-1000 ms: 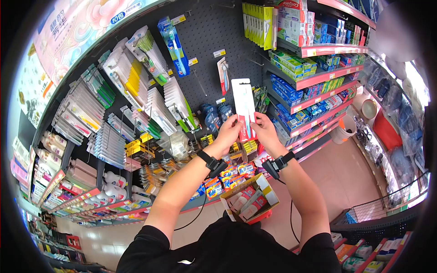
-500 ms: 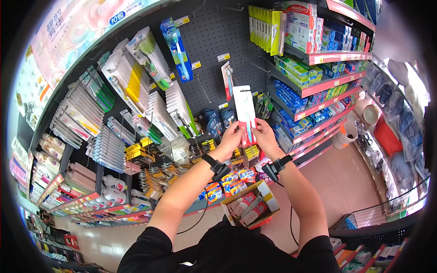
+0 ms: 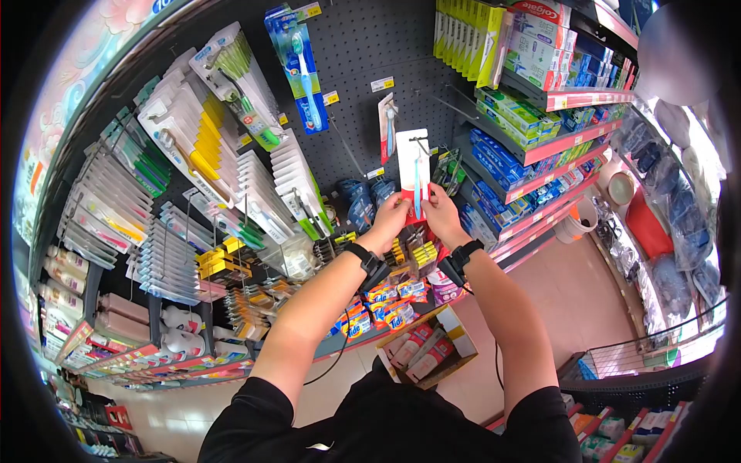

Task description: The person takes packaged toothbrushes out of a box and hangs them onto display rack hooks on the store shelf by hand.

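A white and red toothbrush pack (image 3: pixel 414 166) stands upright between my hands, its top at a metal hook of the pegboard. My left hand (image 3: pixel 391 218) pinches its lower left edge, and my right hand (image 3: pixel 442 211) pinches the lower right edge. Just left of the pack's top, another red and white toothbrush pack (image 3: pixel 387 130) hangs on the board. A blue toothbrush pack (image 3: pixel 299 71) hangs higher up on the left. Whether the hook passes fully through the held pack's hole is too small to tell.
Rows of hanging toothbrush packs (image 3: pixel 193 147) fill the left. Toothpaste boxes (image 3: pixel 540 46) line the shelves at the right. An open carton (image 3: pixel 432 351) with several packs lies below my forearms, by orange Tide bags (image 3: pixel 382 309). A bucket (image 3: pixel 577 220) stands farther right.
Both hands have moved slightly up with the toothbrush pack, and its top now meets a hook. The view has shifted closer to the display.
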